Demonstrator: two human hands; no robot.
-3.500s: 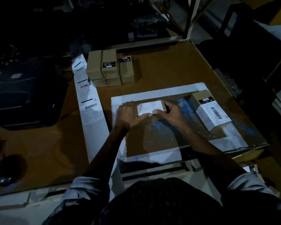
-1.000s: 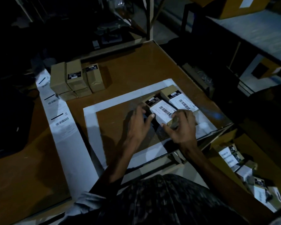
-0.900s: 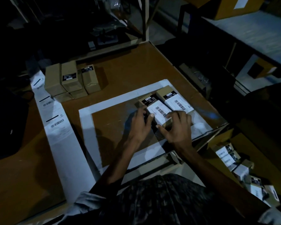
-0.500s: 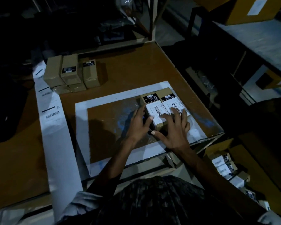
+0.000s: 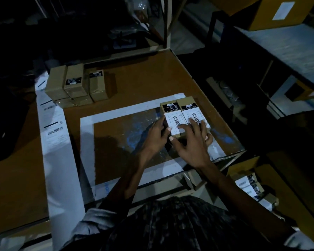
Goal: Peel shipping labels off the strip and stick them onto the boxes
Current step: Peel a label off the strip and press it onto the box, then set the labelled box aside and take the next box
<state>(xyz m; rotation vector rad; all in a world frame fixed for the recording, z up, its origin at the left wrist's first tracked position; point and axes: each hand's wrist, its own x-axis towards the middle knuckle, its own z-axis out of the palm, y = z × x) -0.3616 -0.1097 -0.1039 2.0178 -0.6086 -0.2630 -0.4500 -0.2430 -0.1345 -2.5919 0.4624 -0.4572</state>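
Two labelled boxes (image 5: 186, 115) side by side near worktop (image 5: 143, 82) right edge; right hand (image 5: 193, 140) flat, fingers spread, pressing labels; left hand (image 5: 157, 137) relaxed, steadying left box's side; label strip (image 5: 55, 134) far left.

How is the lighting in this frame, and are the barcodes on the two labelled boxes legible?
Head view: dim, dark at the edges; hands cast a shadow on the mat; wide-angle bending; barcodes on the boxes show as bars, text unreadable.
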